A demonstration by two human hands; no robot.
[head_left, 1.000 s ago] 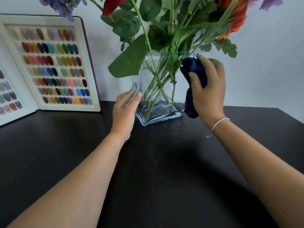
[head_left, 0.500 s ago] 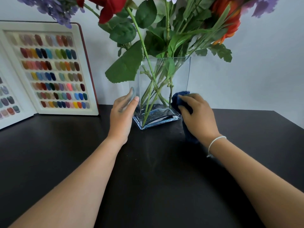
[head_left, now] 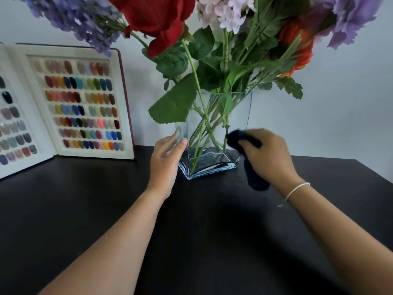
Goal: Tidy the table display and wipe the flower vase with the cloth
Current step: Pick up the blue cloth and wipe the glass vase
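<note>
A clear square glass vase (head_left: 236,111) stands on the black table (head_left: 202,241) against the wall, holding red, purple, pink and orange flowers (head_left: 161,20) on green stems. My left hand (head_left: 165,160) lies flat against the vase's left side, fingers straight. My right hand (head_left: 268,156) grips a dark navy cloth (head_left: 255,179) and presses it to the lower right face of the vase; the cloth's tail hangs down to the tabletop.
An open white display book of coloured nail swatches (head_left: 80,103) stands at the back left, propped against the wall. The table's right edge (head_left: 374,173) runs diagonally close to my right forearm.
My right hand slid the cloth from the vase's top right rim down to its base, then up slightly. The left hand stayed on the vase. The view tilted up, showing more blooms.
</note>
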